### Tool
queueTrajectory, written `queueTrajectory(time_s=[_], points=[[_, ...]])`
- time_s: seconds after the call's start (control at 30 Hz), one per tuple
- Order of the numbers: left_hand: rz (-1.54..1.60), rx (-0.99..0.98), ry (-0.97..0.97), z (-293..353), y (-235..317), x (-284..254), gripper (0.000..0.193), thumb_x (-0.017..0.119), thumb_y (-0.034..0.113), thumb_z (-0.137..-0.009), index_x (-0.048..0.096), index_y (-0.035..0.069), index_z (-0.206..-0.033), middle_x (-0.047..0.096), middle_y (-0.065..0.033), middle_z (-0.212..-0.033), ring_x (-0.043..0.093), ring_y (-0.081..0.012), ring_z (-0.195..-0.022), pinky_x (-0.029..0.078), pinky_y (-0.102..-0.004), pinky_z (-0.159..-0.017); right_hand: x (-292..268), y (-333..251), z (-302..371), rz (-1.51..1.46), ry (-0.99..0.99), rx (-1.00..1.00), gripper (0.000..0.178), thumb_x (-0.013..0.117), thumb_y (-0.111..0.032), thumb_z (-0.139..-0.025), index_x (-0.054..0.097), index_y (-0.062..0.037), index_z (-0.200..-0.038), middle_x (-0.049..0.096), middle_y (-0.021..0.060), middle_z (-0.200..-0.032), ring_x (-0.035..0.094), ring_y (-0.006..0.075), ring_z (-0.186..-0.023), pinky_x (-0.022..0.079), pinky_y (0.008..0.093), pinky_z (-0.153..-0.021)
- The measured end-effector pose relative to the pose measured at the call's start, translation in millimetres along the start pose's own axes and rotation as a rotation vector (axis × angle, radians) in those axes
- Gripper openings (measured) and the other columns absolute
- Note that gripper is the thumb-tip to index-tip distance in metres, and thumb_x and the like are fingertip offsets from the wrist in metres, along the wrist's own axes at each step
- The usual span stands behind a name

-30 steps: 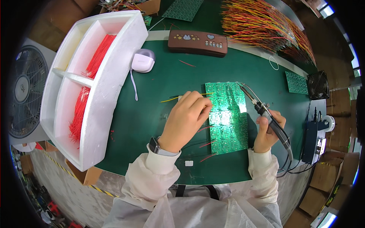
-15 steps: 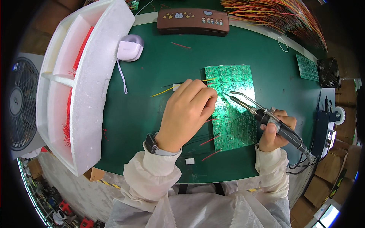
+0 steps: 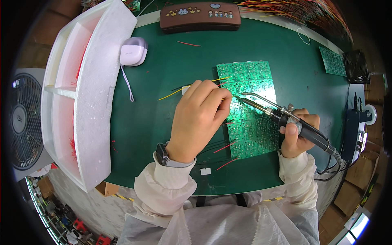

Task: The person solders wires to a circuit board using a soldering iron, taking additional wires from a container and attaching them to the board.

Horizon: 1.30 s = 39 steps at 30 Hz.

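A green circuit board panel (image 3: 255, 141) lies on the green mat, bright glare across its upper middle. My left hand (image 3: 200, 116) is over its left edge, thumb and forefinger pinched on a thin wire, mostly hidden by the fingers. In my right hand (image 3: 300, 134) is a soldering iron (image 3: 281, 116) with a thin metal tube along its top. Its tip points left at the board, close beside my left fingertips; contact cannot be made out. Yellow wire (image 3: 171, 95) and red wires (image 3: 226, 146) stick out from the board's left side.
A white foam tray (image 3: 96, 94) with red wires stands left, near a lilac device (image 3: 134, 52) with a strap. At the back are a brown case (image 3: 200, 18) and a wire bundle (image 3: 294, 14). Another board (image 3: 332, 61) and a black fan (image 3: 356, 67) sit far right.
The whole view has shifted slightly. The soldering iron's tip has come nearer my left fingertips, and both have moved a little toward me along the board.
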<state>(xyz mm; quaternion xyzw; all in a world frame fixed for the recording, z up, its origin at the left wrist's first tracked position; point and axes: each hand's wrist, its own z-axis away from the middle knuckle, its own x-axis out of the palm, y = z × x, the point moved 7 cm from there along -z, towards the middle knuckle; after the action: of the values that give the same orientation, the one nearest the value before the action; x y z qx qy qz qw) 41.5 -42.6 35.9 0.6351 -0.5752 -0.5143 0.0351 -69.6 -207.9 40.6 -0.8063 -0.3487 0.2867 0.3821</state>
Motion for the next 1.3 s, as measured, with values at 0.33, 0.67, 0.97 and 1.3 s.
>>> queueTrajectory(time_s=[0.33, 0.67, 0.97, 1.3], points=[[0.049, -0.023, -0.014, -1.4, -2.9, 1.3, 0.018, 0.062, -0.008, -0.062, 0.055, 0.003, -0.074, 0.049, -0.0045, -0.069, 0.048, -0.0153, -0.058, 0.039, -0.0257, -0.051, -0.7, -0.5, 0.4, 0.015, -0.010, -0.003, 0.031, 0.065, -0.015, -0.072, 0.041, 0.0033, -0.078, 0.053, 0.0115, -0.063, 0.049, 0.0150, -0.054, 0.041, 0.0248, -0.051], [0.023, -0.042, -0.026, -1.9, -3.4, 2.8, 0.017, 0.062, -0.008, -0.062, 0.055, 0.003, -0.074, 0.049, -0.0041, -0.069, 0.049, -0.0144, -0.058, 0.040, -0.0249, -0.051, -0.2, 0.7, 1.1, 0.021, -0.026, -0.005, 0.030, 0.065, -0.015, -0.073, 0.041, 0.0038, -0.079, 0.053, 0.0114, -0.063, 0.048, 0.0142, -0.053, 0.040, 0.0241, -0.049], [0.016, -0.055, -0.029, -1.7, -3.6, 3.6, 0.017, 0.062, -0.007, -0.062, 0.055, 0.004, -0.073, 0.048, -0.0037, -0.068, 0.049, -0.0140, -0.058, 0.040, -0.0247, -0.052, 0.0, -2.5, 0.2, 0.039, -0.034, -0.018, 0.030, 0.065, -0.015, -0.073, 0.042, 0.0045, -0.079, 0.052, 0.0104, -0.064, 0.047, 0.0136, -0.052, 0.039, 0.0233, -0.048], [0.029, -0.079, -0.024, -3.0, -5.7, 4.2, 0.016, 0.062, -0.005, -0.062, 0.054, 0.005, -0.071, 0.047, -0.0032, -0.068, 0.048, -0.0159, -0.060, 0.040, -0.0274, -0.052, -1.2, 2.9, -0.6, 0.030, -0.011, 0.058, 0.029, 0.064, -0.016, -0.074, 0.042, 0.0031, -0.077, 0.051, 0.0099, -0.066, 0.047, 0.0139, -0.055, 0.039, 0.0246, -0.050]])
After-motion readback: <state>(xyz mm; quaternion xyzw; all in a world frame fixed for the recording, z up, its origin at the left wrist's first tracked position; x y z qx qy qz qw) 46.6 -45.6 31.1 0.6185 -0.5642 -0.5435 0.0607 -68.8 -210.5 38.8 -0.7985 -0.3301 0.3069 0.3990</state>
